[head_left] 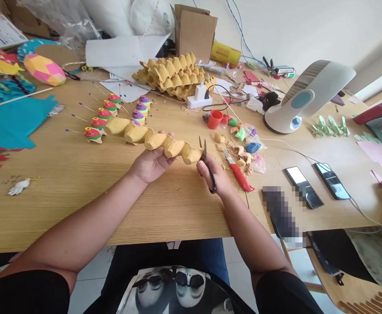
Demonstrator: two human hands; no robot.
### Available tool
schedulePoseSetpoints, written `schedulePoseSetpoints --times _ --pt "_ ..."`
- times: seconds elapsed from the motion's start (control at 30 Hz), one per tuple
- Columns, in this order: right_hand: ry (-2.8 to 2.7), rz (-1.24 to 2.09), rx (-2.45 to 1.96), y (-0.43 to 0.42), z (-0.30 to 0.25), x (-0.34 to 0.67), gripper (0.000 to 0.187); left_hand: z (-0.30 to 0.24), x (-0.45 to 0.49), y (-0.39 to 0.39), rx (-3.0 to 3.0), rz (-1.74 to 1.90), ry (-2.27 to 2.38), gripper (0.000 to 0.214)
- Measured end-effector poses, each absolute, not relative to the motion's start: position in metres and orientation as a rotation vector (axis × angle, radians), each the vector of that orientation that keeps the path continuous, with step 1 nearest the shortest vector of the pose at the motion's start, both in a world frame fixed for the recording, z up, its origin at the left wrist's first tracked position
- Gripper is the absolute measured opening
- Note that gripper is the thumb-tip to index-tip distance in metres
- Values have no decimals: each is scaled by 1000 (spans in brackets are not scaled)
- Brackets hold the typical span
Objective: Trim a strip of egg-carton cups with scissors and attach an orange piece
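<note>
A broad wooden table point(80, 192) with pale, fine grain runs across the view, its near edge over the person's lap. On its right side a smooth white plastic fan point(305, 98) tilts back on a round base. Towards the back lies a stack of egg cartons point(171, 74), yellow, rough pressed pulp, full of peaks and hollows.

A long cut egg-carton strip point(151, 137), of the same matte yellow pulp, is held above the table's middle as a lumpy row of rounded cups. Its left end reaches to the small painted cups point(101, 115) standing in rows, and its right end meets the scissors. The left hand point(150, 163) cups it from below near its right half, fingers curled up and over the top, gripping firmly. The right hand point(215, 174) sits just beside the strip's right end, closed through the handles of dark metal scissors point(207, 163). Their blades point upwards, slightly parted, against the last cup.

Just right of that hand lies a red-handled knife point(240, 174) among curled pulp scraps point(240, 152), with a small red cup point(214, 118) beyond
</note>
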State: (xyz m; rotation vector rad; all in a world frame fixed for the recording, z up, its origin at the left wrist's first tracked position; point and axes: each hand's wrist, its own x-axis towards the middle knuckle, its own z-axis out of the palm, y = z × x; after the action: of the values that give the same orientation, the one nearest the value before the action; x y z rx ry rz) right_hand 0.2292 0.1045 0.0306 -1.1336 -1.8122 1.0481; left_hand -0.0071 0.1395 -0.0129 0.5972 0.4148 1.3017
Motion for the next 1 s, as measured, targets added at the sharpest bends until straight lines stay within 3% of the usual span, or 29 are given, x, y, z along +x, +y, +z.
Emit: schedulePoseSetpoints --times 0.43,1.0 --pt "-1823 1065 -1092 104 31 230 43 -3 -5 137 586 1318 436 38" --pt "-1794 1062 -1112 105 30 230 50 1 -4 136 598 1314 441 38"
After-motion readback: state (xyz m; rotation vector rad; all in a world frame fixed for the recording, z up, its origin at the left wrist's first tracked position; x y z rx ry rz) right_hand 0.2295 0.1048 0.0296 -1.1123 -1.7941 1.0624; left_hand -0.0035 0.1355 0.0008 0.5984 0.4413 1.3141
